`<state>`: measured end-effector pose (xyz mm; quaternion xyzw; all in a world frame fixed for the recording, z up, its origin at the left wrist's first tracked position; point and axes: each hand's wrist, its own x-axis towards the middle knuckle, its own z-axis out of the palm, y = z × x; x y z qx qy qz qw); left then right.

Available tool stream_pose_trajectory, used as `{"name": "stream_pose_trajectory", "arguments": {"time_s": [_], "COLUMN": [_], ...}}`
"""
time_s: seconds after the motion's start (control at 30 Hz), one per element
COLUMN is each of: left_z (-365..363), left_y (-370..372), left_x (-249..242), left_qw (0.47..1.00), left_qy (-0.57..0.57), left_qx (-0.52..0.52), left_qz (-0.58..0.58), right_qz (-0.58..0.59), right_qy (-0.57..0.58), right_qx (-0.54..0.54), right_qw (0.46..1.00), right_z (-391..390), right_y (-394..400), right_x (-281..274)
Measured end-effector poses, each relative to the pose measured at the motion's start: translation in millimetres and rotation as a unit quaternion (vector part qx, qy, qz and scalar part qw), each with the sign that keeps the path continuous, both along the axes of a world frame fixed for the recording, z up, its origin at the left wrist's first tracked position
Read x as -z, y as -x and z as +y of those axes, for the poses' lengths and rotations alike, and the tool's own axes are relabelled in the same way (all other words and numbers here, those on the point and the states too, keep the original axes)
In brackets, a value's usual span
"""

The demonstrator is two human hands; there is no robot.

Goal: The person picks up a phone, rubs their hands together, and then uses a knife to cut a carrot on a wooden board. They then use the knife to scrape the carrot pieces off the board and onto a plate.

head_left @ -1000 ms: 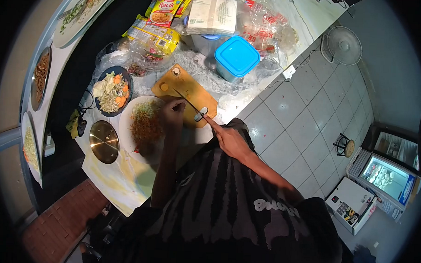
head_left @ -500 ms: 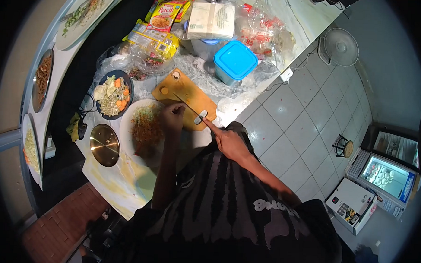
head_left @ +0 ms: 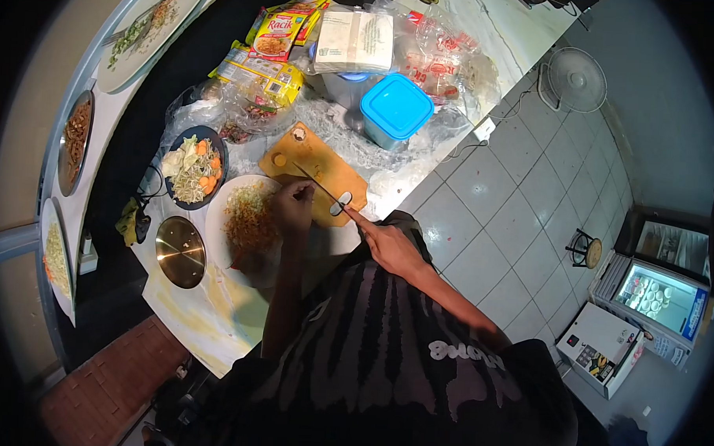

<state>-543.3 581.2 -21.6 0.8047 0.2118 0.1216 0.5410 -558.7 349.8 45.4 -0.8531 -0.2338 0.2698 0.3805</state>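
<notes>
A wooden cutting board point(head_left: 334, 169) lies on the counter. On it rests a thin dark tool, seemingly scissors point(head_left: 319, 183), with pale oval handles near the board's lower right edge. The outstretched index finger of my right hand point(head_left: 392, 246) touches the handle end; the other fingers are partly bent. My left hand point(head_left: 293, 208) is closed in a curl between the board's left edge and a large white plate point(head_left: 215, 224). Anything in its fingers is too small to make out. Shredded orange and pale food point(head_left: 249, 218) sits on the plate, partly hidden by my left hand.
Left of the plate are a dark plate of vegetables point(head_left: 192, 168) and a round metal lid or dish point(head_left: 180, 252). Behind the board stand a blue-lidded container point(head_left: 397, 106), yellow packets point(head_left: 276, 36) and plastic bags point(head_left: 445, 57). More plates line a shelf point(head_left: 101, 127) at left.
The whole view has shifted slightly, with the counter items a little lower. Both hands keep nearly the same pose and place around the board.
</notes>
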Motion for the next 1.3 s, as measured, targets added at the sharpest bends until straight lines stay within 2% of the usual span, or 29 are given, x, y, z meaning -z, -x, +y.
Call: {"name": "stream_pose_trajectory", "arguments": {"time_s": [0.1, 0.33, 0.7, 0.77, 0.93, 1.0, 1.03, 1.1, 1.13, 1.2, 1.3], "left_z": [1, 2, 2, 1, 2, 1, -5, -10, -11, -10, -8], "left_y": [0, 0, -4, -6, -7, -9, -6, -4, -5, -6, -4], "left_x": [2, 4, -4, -11, -9, -12, -17, -23, -23, -21, -12], "left_qw": [1.0, 1.0, 0.999, 0.997, 0.996, 0.996, 0.995, 0.992, 0.994, 0.996, 0.996], "left_qy": [-0.015, 0.001, 0.019, -0.058, -0.058, -0.045, -0.074, -0.102, -0.092, -0.081, -0.092], "left_qx": [0.001, 0.003, -0.006, -0.003, -0.005, -0.003, -0.014, -0.029, -0.015, -0.004, 0.005], "left_qz": [0.016, 0.016, 0.047, 0.058, 0.067, 0.079, 0.072, 0.061, 0.05, 0.038, 0.008], "right_qz": [-0.022, 0.038, -0.048, -0.067, -0.096, -0.089, -0.095, -0.014, -0.019, -0.035, 0.015], "right_qy": [-0.047, -0.019, 0.043, 0.054, 0.106, 0.049, 0.049, 0.036, 0.036, -0.145, -0.113], "right_qx": [0.013, 0.004, -0.006, -0.008, -0.024, -0.009, -0.01, -0.011, -0.014, 0.048, 0.082], "right_qw": [0.999, 0.999, 0.998, 0.996, 0.99, 0.995, 0.994, 0.999, 0.999, 0.988, 0.99], "right_z": [0, 0, 1, 0, -1, -2, -3, -3, -3, -2, -10], "right_y": [2, -3, 2, 4, 0, -3, -6, -11, -11, -8, -11], "right_x": [1, -9, -2, -2, -6, -9, -12, -17, -10, 7, 13]}}
